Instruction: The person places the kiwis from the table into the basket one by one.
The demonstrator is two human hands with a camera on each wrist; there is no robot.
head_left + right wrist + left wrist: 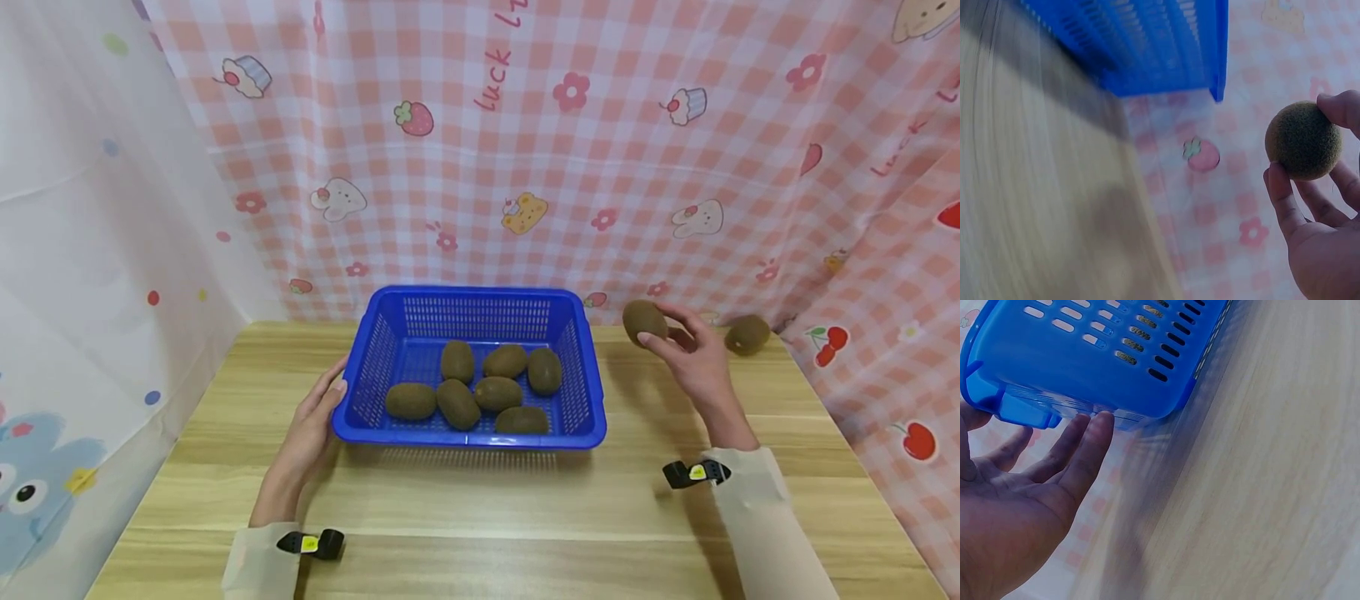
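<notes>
My right hand [697,358] holds a brown kiwi [643,322] between thumb and fingertips, right of the blue plastic basket [468,440]. The right wrist view shows that kiwi [1305,140] held off the table, apart from the basket. At the basket's left side, my left hand [311,421] touches the rim and outer wall. In the left wrist view its fingers [1088,453] reach fairly straight to the wall below the rim. Several kiwis [457,404] lie on the basket floor. Behind the right hand, a brown shape shows between the fingers; I cannot tell what it is.
Another kiwi [747,335] lies at the table's back right corner. The light wooden table [480,517] ends against a pink checked cloth [465,167] hanging behind it. A white patterned cloth [112,250] hangs at the left.
</notes>
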